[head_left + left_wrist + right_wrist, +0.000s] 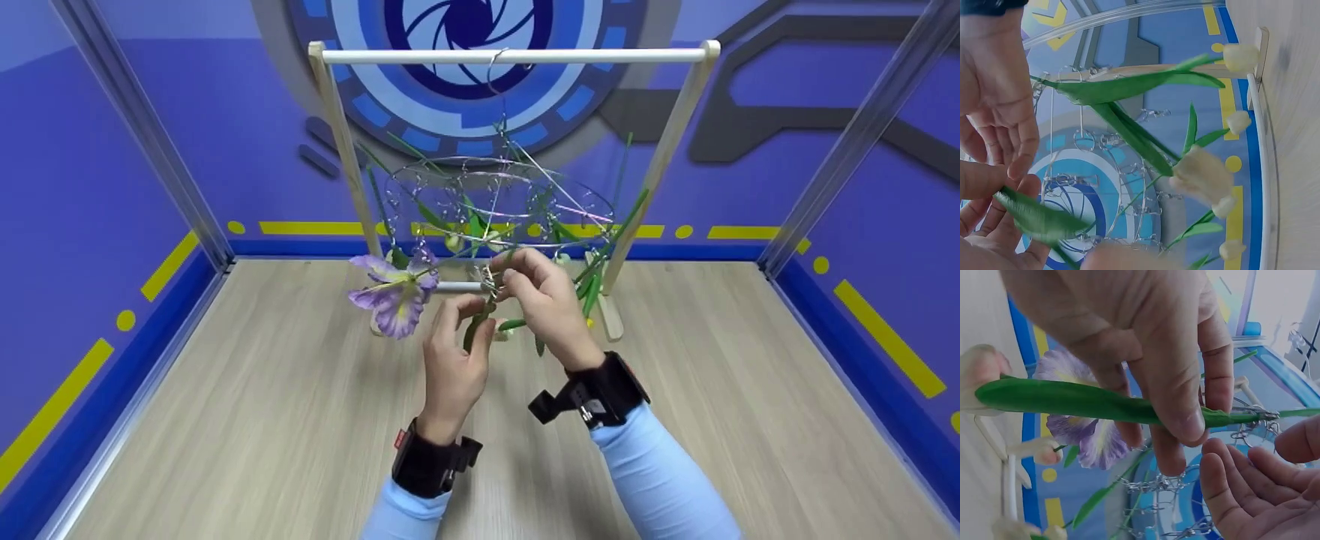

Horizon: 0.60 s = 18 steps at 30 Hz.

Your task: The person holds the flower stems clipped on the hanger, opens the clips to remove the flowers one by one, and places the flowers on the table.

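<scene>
The left hand (456, 375) pinches a green flower stem with a long leaf between thumb and fingers; in the right wrist view this leaf (1061, 398) runs sideways to a pale pink-white bloom (979, 377). At the stem's upper end is a metal clip (1266, 415). The right hand (553, 311) is beside the clip, fingers relaxed and bent, with a gap between thumb and fingers; contact with the clip is not clear. Above both hands, a wire ring hanger (555, 244) with several clips hangs by its hook (491, 75).
A wooden stand with a white top bar (600, 55) carries the hanger over the wood-patterned table (285, 420). A purple flower (397, 300) hangs left of the hands, and several pale blooms (1241, 57) with green leaves hang around. Metal-framed, printed blue panels (187, 97) surround the table.
</scene>
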### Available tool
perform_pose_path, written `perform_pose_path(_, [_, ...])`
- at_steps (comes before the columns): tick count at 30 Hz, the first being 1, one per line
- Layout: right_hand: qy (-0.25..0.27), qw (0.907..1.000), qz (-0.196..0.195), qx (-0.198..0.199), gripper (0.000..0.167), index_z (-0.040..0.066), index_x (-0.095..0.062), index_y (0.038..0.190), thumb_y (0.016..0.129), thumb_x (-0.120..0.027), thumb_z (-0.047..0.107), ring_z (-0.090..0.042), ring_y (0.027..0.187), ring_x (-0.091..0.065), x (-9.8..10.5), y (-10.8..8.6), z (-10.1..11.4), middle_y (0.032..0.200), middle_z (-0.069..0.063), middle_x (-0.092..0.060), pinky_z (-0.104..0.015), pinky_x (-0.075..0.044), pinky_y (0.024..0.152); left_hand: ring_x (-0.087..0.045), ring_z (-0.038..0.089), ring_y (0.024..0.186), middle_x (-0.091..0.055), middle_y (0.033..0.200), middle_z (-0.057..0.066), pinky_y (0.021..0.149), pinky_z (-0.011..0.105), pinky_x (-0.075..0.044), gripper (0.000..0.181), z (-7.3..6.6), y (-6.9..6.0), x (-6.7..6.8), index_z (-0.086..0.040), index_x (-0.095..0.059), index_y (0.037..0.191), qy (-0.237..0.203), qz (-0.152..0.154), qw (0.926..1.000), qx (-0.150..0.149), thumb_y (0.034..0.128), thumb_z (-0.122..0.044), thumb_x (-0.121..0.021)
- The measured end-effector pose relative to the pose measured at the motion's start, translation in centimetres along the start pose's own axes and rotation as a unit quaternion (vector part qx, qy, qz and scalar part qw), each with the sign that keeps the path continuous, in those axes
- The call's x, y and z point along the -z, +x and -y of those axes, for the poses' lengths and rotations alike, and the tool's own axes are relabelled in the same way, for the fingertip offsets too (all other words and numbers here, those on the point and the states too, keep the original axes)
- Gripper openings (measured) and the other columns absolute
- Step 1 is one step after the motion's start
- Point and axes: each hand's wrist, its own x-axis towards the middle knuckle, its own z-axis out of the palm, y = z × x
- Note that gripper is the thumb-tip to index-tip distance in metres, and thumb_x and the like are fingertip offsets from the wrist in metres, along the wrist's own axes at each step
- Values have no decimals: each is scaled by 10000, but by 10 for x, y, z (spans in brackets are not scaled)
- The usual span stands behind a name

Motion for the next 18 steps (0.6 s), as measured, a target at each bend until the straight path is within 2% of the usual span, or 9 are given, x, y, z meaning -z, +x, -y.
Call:
perform_pose_path(2, [341, 9990, -17, -292, 214, -84, -613, 1183, 1046, -482, 16, -206, 946, -707, -1, 2, -1, 1189, -252, -675, -327, -563, 845, -676, 276, 1094, -685, 1141, 148, 996, 413, -542, 234, -1, 0, 0, 34, -628, 1167, -143, 8, 9999, -2, 942, 58, -685])
perform_pose_path(6, [904, 9942, 183, -556, 244, -84, -597, 1222, 1056, -498, 65, -223, 957, -728, 0, 6, -4, 1205, -259, -683, -364, -564, 890, -677, 273, 1099, -688, 1157, 143, 1004, 387, -541, 235, 0, 1, -1, 32, -629, 1175, -254, 16, 9997, 14, 948, 90, -654])
perform_pose_path(10, [1037, 9927, 274, -554, 198, -52, -628, 1152, 1057, -512, 77, -212, 931, -713, 1, 9, -7, 1147, -218, -711, -357, -566, 880, -680, 272, 1109, -678, 1164, 150, 1002, 374, -543, 232, -1, 1, -1, 39, -624, 1161, -332, -3, 9994, 29, 941, 106, -652])
perform_pose_path(14, [1064, 9929, 206, -491, 127, -11, -635, 1077, 1047, -533, 59, -196, 880, -715, 2, 10, -9, 1055, -144, -729, -328, -572, 822, -678, 262, 1117, -660, 1195, 152, 980, 366, -553, 218, -2, 1, 1, 41, -612, 1169, -464, 12, 9989, 73, 960, 99, -632])
perform_pose_path(18, [1001, 9941, 260, -323, 124, -27, -628, 1079, 1039, -537, 48, -204, 858, -693, 4, 9, -10, 1043, -179, -698, -312, -573, 762, -666, 237, 1085, -643, 1178, 130, 920, 334, -566, 183, -2, 1, 3, 18, -617, 1175, -287, -20, 9995, 100, 994, 43, -621])
